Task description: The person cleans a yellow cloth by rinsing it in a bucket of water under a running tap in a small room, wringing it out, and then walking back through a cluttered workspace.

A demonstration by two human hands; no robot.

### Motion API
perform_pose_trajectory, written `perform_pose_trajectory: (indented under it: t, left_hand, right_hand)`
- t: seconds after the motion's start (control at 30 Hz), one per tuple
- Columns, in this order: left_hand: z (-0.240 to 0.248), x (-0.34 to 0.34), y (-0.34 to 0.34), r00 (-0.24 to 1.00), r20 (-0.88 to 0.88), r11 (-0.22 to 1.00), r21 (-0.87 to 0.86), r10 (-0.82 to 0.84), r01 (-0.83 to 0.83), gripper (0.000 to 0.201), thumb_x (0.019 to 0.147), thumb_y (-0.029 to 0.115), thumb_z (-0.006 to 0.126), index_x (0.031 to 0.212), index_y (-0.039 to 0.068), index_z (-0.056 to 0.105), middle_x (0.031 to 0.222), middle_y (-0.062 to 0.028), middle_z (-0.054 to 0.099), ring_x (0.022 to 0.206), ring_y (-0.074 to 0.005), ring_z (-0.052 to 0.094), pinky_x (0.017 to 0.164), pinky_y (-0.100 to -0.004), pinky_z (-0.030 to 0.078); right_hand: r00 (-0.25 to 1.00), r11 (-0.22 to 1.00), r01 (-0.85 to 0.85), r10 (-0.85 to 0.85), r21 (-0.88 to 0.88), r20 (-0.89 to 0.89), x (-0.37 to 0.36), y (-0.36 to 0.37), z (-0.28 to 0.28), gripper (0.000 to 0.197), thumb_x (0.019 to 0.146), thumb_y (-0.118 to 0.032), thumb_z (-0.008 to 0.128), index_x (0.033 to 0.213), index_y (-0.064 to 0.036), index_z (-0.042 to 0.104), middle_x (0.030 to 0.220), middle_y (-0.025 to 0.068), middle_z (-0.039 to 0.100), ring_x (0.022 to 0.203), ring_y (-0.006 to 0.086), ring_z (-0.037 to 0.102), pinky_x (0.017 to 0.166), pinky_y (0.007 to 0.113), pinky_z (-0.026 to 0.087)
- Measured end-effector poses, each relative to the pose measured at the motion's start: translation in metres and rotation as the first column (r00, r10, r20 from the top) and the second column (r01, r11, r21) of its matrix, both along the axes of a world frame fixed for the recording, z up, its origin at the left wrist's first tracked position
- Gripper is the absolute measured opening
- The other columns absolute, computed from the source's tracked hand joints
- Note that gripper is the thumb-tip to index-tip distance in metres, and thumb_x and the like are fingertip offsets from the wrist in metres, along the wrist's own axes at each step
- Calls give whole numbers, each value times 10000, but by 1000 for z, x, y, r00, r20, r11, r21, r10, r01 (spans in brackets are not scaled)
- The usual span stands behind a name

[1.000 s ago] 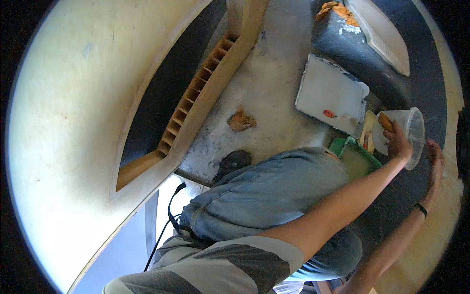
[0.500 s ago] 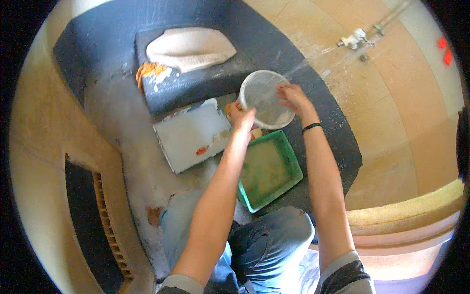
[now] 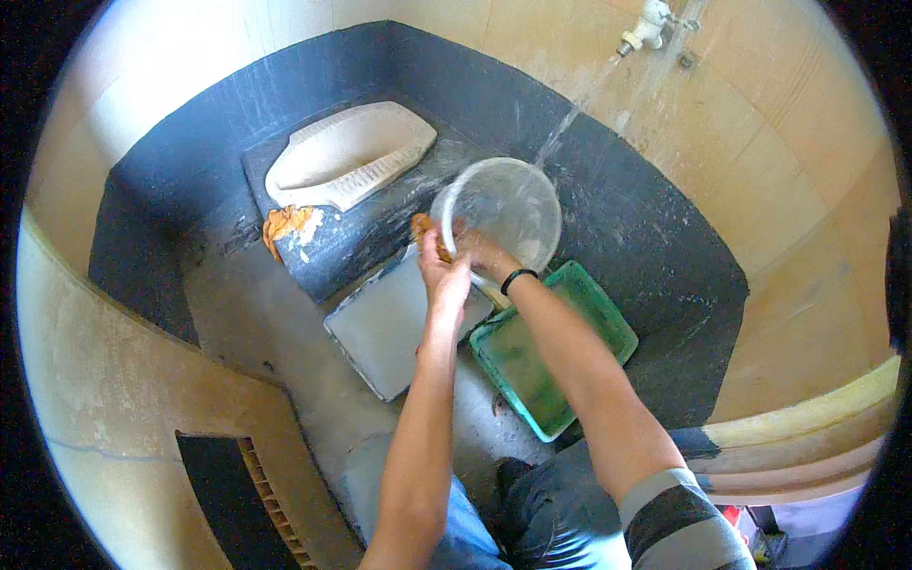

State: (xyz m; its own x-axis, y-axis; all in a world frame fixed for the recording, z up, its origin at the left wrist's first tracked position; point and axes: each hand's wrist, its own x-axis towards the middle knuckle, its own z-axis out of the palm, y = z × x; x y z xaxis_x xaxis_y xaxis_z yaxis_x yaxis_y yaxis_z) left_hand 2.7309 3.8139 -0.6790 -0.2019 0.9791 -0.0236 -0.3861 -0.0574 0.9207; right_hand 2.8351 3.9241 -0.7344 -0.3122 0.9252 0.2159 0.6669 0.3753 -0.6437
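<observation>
A translucent white plastic bucket (image 3: 537, 209) is tilted with its open mouth toward me. My left hand (image 3: 443, 271) is closed on its rim at the left. My right hand (image 3: 483, 249), a black band on its wrist, reaches inside against the left wall; its fingers are partly hidden and blurred. Something orange-brown (image 3: 421, 226) shows just beyond my left fingers; its kind is unclear. Water streams from the wall tap (image 3: 646, 30) down toward the bucket's far side. Below the bucket lies a green plastic tray (image 3: 606, 318) with cloudy liquid in it.
A grey-white flat panel (image 3: 380, 328) lies on the floor left of the tray. Behind it, a squat toilet pan (image 3: 351, 152) sits on a dark raised step, an orange cloth (image 3: 281, 226) at its edge. Dark-based walls curve around; a slotted opening (image 3: 233, 494) is at lower left.
My right hand has moved left and deeper into the bucket, toward my left hand. My left hand stays on the rim. The view has shifted, showing the tap higher up.
</observation>
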Motion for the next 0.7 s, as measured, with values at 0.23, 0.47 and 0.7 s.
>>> perform_pose_trajectory:
  t: [0.23, 0.47, 0.7]
  left_hand:
    - [-35, -21, 19, 993, 35, 993, -57, 110, -108, 529, 773, -54, 615, 1282, 72, 540, 1138, -112, 583, 1038, -201, 587, 914, -327, 472]
    - [-59, 0, 23, 899, -385, 978, 56, 208, -202, 622, 753, -9, 630, 1346, 145, 520, 1198, -193, 397, 1109, -309, 522, 990, -385, 434]
    - [-58, -4, 23, 950, -202, 971, 95, 236, -221, 551, 760, -34, 616, 1289, 108, 553, 1171, -159, 421, 1044, -267, 551, 935, -354, 453]
  right_hand:
    - [650, 952, 103, 156, -289, 744, 2, -10, -19, 553, 922, -467, 492, 1354, -127, 546, 1295, 209, 586, 1200, 327, 557, 1019, 404, 423]
    - [804, 632, -306, -228, -712, -549, -8, -13, -41, 526, 892, -521, 537, 1241, -137, 627, 1258, 146, 619, 1101, 237, 582, 989, 350, 421]
    - [453, 960, 254, -9, -119, 892, 10, -21, 1, 505, 907, -465, 484, 1293, -163, 608, 1393, 112, 546, 1259, 309, 529, 1069, 460, 355]
